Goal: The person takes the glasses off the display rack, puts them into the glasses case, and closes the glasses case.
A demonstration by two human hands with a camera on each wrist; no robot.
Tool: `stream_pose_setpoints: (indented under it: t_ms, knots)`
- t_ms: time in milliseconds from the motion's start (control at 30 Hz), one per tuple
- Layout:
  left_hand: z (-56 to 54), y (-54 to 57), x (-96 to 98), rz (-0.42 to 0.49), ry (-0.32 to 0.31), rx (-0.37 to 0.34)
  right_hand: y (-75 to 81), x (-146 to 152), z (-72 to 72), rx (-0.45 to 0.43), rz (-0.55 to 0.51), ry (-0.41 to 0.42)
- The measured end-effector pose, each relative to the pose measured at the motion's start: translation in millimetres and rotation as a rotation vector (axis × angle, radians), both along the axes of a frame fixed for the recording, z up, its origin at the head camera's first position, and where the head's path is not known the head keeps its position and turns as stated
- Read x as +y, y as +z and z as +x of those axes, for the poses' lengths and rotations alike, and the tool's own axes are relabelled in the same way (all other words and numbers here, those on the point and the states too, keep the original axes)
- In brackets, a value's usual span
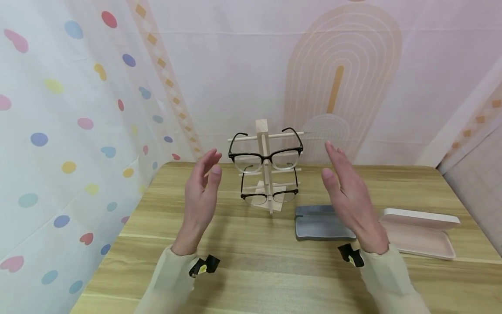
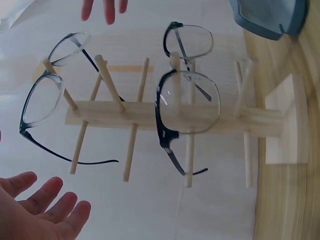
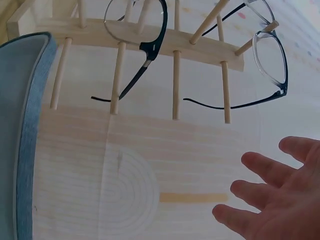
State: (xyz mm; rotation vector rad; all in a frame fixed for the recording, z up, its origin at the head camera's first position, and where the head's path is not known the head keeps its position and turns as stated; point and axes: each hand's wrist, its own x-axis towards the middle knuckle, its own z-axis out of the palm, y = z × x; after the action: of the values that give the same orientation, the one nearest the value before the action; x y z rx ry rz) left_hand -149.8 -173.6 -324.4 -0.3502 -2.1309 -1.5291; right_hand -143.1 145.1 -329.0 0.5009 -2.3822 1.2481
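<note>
A wooden glasses stand (image 1: 267, 176) with dowel pegs stands upright near the back of the table. Its upper pegs carry black-topped glasses (image 1: 266, 157) with clear lower rims. Lower down hangs a second pair of glasses (image 1: 269, 196) with a black browline and thin rims. My left hand (image 1: 199, 192) is raised left of the stand, its fingers apart from everything. On the other side my right hand (image 1: 349, 196) is held up, also touching nothing. Both palms face inward, and the right wrist view shows the right hand's fingers (image 3: 262, 170) spread loosely.
An opened grey-blue glasses case (image 1: 321, 226) lies on the wooden table (image 1: 251, 279), partly behind the right hand. Farther right is an opened pale pink case (image 1: 423, 237). A patterned curtain (image 1: 235, 65) hangs behind the table and along its left side.
</note>
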Motion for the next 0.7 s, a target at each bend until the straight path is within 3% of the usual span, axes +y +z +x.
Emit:
stream_pose_setpoints:
  t_ms: [467, 700]
  knots:
    - [-6.0, 20.0, 16.5, 0.302, -0.055, -0.081, 7.5, -19.6, -15.9, -0.040, -0.162, 0.022]
    - [-10.4, 23.3, 19.3, 0.383, -0.048, -0.137, 12.8, -28.2, -22.1, -0.095, -0.243, 0.003]
